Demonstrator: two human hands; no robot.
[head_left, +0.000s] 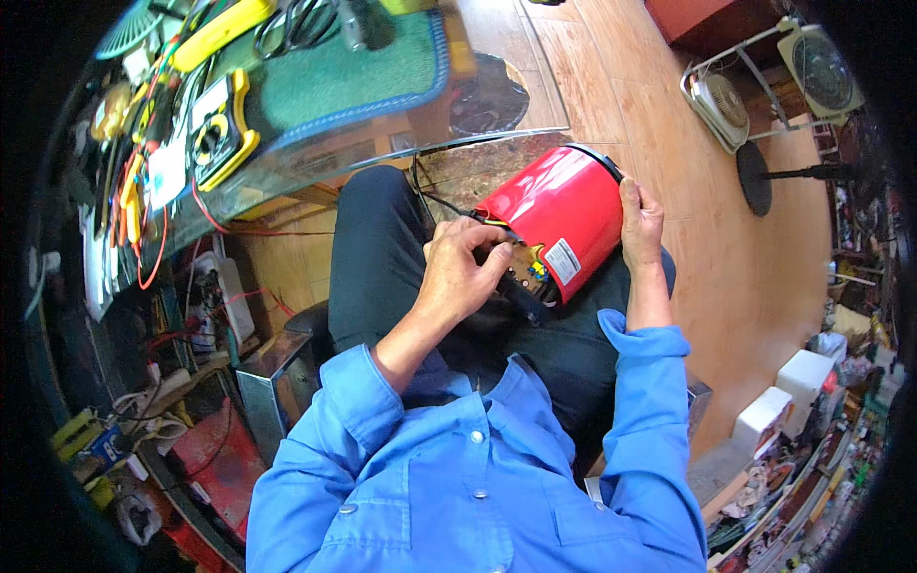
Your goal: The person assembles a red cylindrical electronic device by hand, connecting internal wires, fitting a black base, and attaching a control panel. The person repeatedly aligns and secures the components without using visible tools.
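We are seeing the red housing (549, 201) resting across the lap (377, 239), tilted, with its open end facing toward the left hand (460, 267) and its other end pointing away to the upper right. Probably the thighs are serving as a support here, so that one hand alone is enough for steadying the weight. The right hand (643, 220) is grasping the housing near its black rim (600, 160), the thumb lying along the side; we are supposing that this grip is stopping it from rolling. The left hand is bending its fingers at the opening, thumb and forefinger close together, but what they are pinching, if anything, we cannot tell. The tilt is likely giving the eyes a better look inside. On the glass-topped table (401, 137), the yellow multimeter (222, 129) is lying near the green mat (353, 76), perhaps for being in easy reach.

As for its look, the housing is showing a glossy, rounded, bright red shell, with light reflecting on it. A white label (562, 261) is sitting near the open end. Inside, a brown circuit board (522, 258) is appearing, carrying small yellow and blue parts (538, 270). A dark cable (441, 201) is running toward this same end.
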